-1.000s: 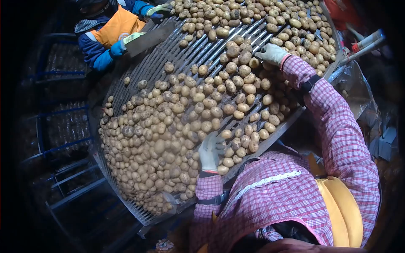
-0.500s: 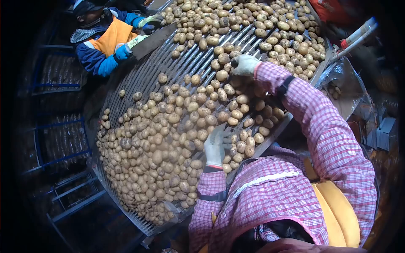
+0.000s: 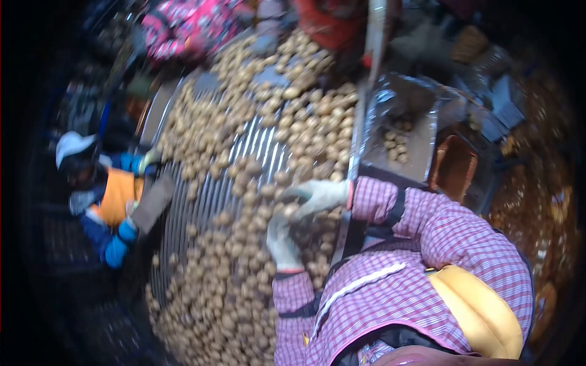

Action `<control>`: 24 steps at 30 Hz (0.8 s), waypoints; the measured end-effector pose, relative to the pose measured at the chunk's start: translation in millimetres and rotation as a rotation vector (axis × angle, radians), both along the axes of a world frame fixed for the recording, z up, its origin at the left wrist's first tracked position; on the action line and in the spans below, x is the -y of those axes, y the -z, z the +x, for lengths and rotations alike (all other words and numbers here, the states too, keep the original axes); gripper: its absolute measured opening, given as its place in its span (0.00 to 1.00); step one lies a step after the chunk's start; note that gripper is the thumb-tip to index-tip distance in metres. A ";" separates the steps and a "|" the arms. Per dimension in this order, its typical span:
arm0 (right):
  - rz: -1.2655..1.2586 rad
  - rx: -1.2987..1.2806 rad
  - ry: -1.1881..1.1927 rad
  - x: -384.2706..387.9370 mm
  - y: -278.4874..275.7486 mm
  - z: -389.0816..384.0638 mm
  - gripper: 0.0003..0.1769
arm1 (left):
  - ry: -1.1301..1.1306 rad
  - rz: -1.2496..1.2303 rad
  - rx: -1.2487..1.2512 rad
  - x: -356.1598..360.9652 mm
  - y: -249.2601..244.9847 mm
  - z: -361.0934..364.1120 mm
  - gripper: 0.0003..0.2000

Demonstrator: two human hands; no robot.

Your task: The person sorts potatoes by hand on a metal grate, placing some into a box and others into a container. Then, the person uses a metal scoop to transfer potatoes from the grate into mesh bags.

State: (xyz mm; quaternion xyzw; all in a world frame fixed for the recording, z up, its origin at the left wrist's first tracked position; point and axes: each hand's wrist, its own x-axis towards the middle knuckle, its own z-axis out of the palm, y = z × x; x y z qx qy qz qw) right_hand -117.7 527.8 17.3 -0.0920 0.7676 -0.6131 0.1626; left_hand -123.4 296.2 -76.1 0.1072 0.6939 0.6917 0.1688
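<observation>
Gloved in pale fabric, my left hand [image 3: 282, 244] reaches up over the potatoes [image 3: 226, 293], its fingers bent toward my right hand. My right hand [image 3: 323, 196], in a similar glove, stretches left with its fingers extended, just above the left fingertips. A light potato-like shape shows between the two hands, but blur hides the contact and I cannot tell whether the left fingers hold it. Both hands are over the right part of the slatted metal sorting table [image 3: 255, 149], close to its edge.
A co-worker in an orange vest [image 3: 119, 198] holds a flat board [image 3: 152, 202] at the left edge. More people stand at the far end. To the right is a plastic-lined box [image 3: 381, 158] with a few potatoes, beside an orange-brown container [image 3: 455, 165].
My view has swung to the right, bringing the boxes into sight. My right hand has come back from the far potatoes, and both hands are now close together.
</observation>
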 end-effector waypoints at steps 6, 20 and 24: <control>0.130 0.069 0.016 -29.4 -5.7 45.9 0.32 | 0.174 -0.024 0.078 -29.2 -41.2 16.9 0.12; 0.005 0.240 0.048 -49.1 -48.4 111.5 0.26 | 0.033 -0.016 0.617 -78.2 -104.8 63.6 0.16; 0.205 0.234 -0.027 -44.3 -52.1 107.8 0.29 | -0.013 0.097 0.700 -65.8 -76.2 64.2 0.17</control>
